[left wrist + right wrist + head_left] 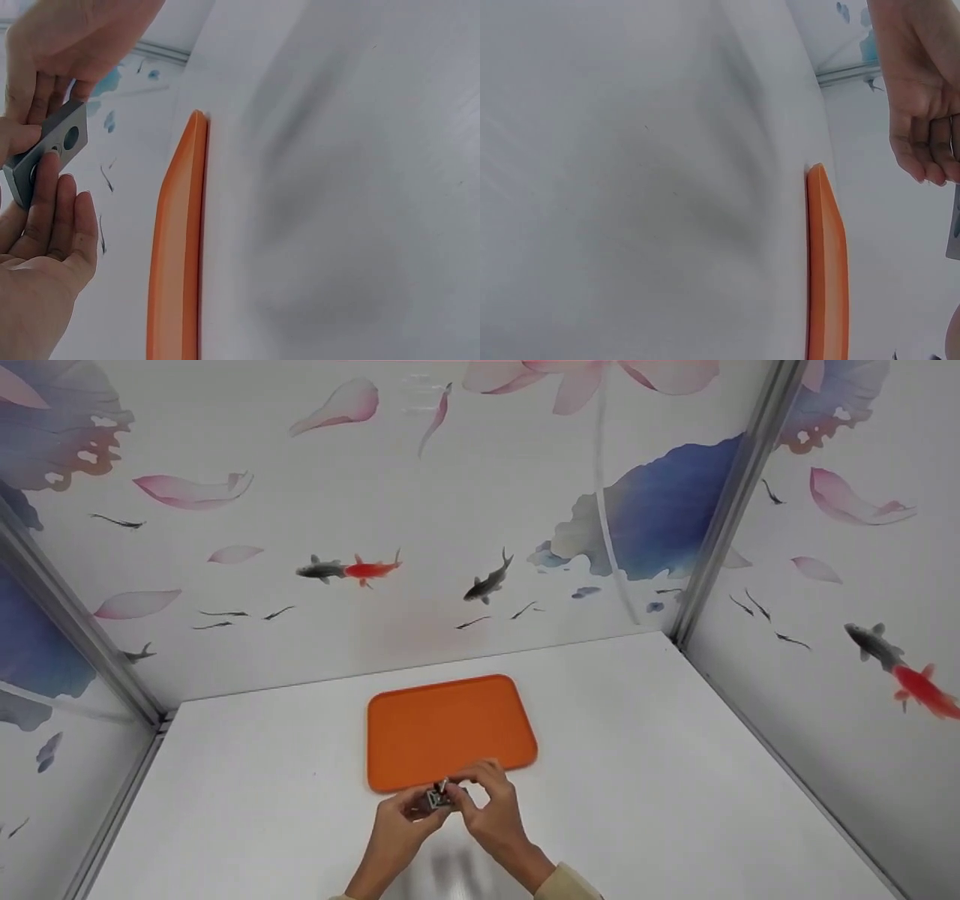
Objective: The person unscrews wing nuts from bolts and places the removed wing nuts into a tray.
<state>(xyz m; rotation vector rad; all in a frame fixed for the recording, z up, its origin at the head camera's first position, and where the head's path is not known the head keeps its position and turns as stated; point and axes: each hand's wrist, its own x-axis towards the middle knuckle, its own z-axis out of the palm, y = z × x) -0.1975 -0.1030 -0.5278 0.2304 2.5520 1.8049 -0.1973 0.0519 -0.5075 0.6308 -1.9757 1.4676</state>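
Observation:
Both hands are at a small grey metal block [73, 136] with round holes in its face, held in the air near the tray's front edge. My left hand [403, 821] grips the block from the left, its fingertips lying against the holed face in the left wrist view. From the right, my right hand [491, 814] pinches at it with thumb and forefinger. A small dark part shows at the block's top in the head view, mostly covered by fingertips. In the right wrist view the left hand [926, 90] has curled fingers, and only the block's end [954, 232] appears.
An orange tray [450, 727] lies flat on the white table [660, 780], just beyond the hands. White panels [420, 510] printed with fish and petals stand at the back and both sides, joined by metal posts [739, 502].

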